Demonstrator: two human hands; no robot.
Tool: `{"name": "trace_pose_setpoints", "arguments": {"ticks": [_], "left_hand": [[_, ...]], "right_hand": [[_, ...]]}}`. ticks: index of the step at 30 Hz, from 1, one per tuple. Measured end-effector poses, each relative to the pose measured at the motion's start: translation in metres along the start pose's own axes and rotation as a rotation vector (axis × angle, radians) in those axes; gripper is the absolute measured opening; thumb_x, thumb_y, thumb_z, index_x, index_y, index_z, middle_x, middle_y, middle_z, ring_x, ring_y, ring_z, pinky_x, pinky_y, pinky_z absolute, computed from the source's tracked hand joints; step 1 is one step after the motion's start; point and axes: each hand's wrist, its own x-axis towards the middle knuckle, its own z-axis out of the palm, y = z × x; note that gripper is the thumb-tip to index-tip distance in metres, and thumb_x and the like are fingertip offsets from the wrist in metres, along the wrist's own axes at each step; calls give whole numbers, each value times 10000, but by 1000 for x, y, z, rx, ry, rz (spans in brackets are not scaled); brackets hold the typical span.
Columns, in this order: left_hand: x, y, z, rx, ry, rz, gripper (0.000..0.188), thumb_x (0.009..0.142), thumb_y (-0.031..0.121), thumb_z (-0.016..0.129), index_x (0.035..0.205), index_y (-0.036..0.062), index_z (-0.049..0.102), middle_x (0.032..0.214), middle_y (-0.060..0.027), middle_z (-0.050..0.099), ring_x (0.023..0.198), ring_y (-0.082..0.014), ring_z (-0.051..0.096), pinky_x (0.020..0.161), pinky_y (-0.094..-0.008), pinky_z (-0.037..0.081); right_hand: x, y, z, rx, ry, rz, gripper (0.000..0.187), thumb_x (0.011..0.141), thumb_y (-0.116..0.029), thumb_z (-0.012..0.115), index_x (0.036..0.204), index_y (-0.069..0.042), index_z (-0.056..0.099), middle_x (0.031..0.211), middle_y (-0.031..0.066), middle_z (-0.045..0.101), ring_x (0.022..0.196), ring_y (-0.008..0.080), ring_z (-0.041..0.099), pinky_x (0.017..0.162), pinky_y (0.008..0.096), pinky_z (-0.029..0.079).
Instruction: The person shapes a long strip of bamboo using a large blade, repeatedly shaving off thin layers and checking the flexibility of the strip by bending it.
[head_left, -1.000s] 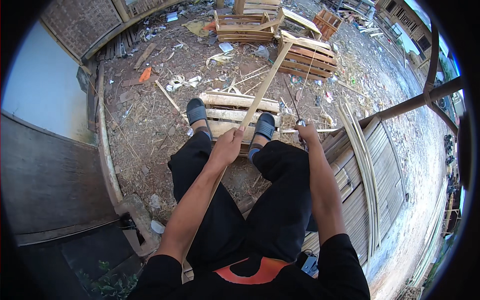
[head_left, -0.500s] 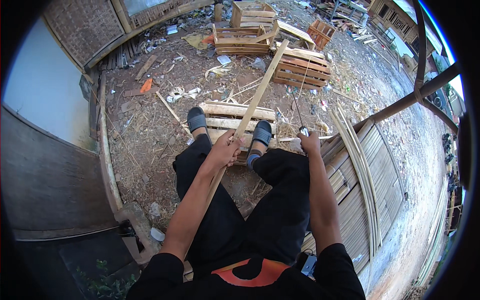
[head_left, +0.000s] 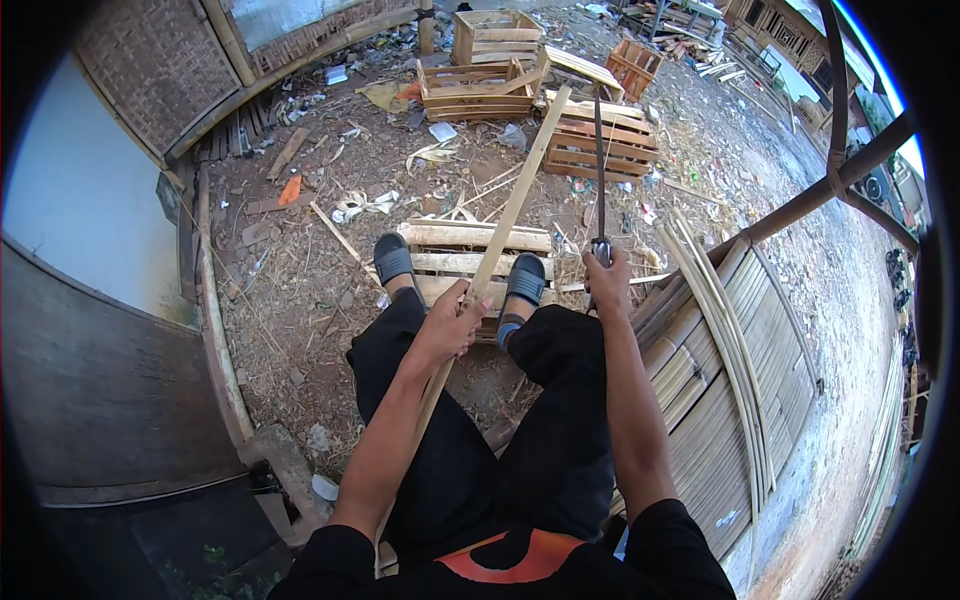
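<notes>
My left hand [head_left: 452, 323] is closed around a long, flat wooden strip [head_left: 514, 210]. The strip slants from beside my left forearm up past the far end of the slatted wooden crate [head_left: 430, 233] under my sandals. To its right, my right hand [head_left: 609, 282] grips the black-and-silver handle of what looks like a handsaw [head_left: 600, 165]. Its long, narrow, dark blade points away from me and stands apart from the strip. The blade's teeth are too small to make out.
Several wooden crates [head_left: 480, 98] stand ahead on the littered dirt. A bamboo slat panel [head_left: 740, 370] with long thin strips [head_left: 722, 330] on it lies at my right. A slanting pole [head_left: 790, 215] crosses at the right, and a wall [head_left: 100, 200] rises at the left.
The right hand has moved slightly left and inward, turning the handsaw so its blade shows broader and straighter ahead. The left hand and strip stay nearly in place.
</notes>
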Motion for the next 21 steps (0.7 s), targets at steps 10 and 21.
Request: {"name": "trace_pose_setpoints", "arguments": {"ticks": [10,21], "left_hand": [[-29,-10,-18,-63,-16,81,293,1017,384,493,1007,92,468,608,39,411,448,-30,382,382,-211,322],[-119,-15,-43,235,23,42,303,1045,349,430,965,63,492,603,17,444,467,-47,394,418,-217,354]], "right_hand": [[1,-3,3,-31,-8,-77,248,763,-207,697,874,5,632,637,45,581,531,116,528,503,316,428],[-10,-21,8,159,0,-152,192,843,-150,707,913,-30,574,590,5,543,454,65,518,409,231,401]]}}
